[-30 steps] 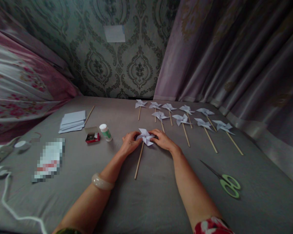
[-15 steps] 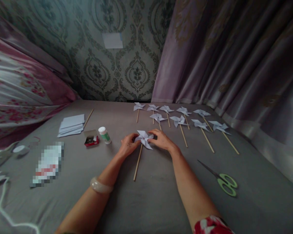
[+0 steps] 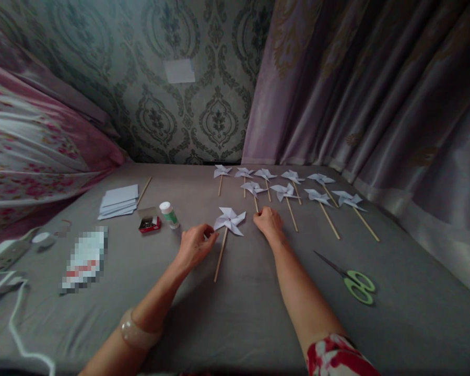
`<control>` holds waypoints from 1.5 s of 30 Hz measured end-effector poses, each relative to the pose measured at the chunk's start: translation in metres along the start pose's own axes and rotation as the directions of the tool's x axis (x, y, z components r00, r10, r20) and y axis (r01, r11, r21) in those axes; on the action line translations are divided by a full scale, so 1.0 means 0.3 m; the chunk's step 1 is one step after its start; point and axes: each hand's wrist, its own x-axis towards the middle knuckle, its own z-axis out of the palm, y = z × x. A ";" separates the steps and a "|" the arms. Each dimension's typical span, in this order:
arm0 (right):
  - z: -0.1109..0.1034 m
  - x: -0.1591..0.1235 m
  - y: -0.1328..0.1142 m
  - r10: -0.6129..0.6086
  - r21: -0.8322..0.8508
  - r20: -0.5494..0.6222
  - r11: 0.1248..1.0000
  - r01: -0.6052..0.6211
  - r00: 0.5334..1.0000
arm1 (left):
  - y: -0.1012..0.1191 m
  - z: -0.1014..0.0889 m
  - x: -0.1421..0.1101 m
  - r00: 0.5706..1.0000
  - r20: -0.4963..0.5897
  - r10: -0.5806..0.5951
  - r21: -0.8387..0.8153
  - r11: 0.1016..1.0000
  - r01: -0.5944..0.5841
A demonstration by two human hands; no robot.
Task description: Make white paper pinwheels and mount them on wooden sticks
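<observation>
A white paper pinwheel [image 3: 229, 221] on a wooden stick lies flat in front of me, between my two hands. My left hand [image 3: 198, 244] is just left of its stick, with thumb and fingers apart and nothing held. To the right of the pinwheel, my right hand [image 3: 269, 223] has its fingers curled closed. They overlap the lower end of the stick of another pinwheel [image 3: 253, 188]; whether they grip that stick is hidden.
Several finished pinwheels [image 3: 285, 192] lie in rows at the back right. Green-handled scissors [image 3: 358, 286] rest at the right. On the left are a white-capped bottle [image 3: 169, 215], a small red box [image 3: 149, 224], stacked paper [image 3: 119, 200], a loose stick [image 3: 144, 191] and a power strip [image 3: 10, 256].
Both hands have let go of the near pinwheel and moved apart, the left one left and towards me, the right one to the right. The view has shifted slightly.
</observation>
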 end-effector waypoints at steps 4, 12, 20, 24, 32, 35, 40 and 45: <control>-0.005 -0.002 -0.003 0.036 0.003 -0.012 0.999 -0.036 0.999 | 0.034 0.017 -0.101 0.980 0.194 0.032 0.034 0.999 -0.039; -0.033 -0.001 0.000 0.051 0.009 -0.008 0.999 -0.051 0.999 | 0.078 0.050 -0.115 0.984 0.168 -0.061 0.211 0.977 0.025; -0.094 0.011 -0.007 0.003 0.084 -0.044 0.996 0.001 0.999 | 0.026 0.047 -0.089 0.995 0.029 -0.092 -0.076 0.993 0.094; -0.126 0.010 -0.019 -0.141 0.212 -0.211 0.959 0.186 0.967 | 0.014 0.049 -0.054 0.994 -0.052 -0.100 -0.348 0.934 0.076; -0.191 -0.027 -0.078 -0.445 0.104 -0.684 0.724 0.682 0.578 | 0.041 0.030 0.000 0.984 -0.167 -0.054 -0.580 0.813 -0.054; -0.213 -0.045 -0.090 -0.477 0.027 -0.703 0.723 0.690 0.527 | 0.045 0.052 -0.008 0.980 -0.191 -0.062 -0.615 0.786 -0.071; -0.222 -0.061 -0.097 -0.512 -0.025 -0.677 0.733 0.679 0.528 | 0.038 0.083 -0.028 0.977 -0.195 -0.088 -0.650 0.758 -0.062; -0.203 -0.075 -0.111 -0.553 -0.065 -0.631 0.736 0.673 0.544 | 0.027 0.070 -0.039 0.962 -0.249 -0.112 -0.602 0.796 -0.063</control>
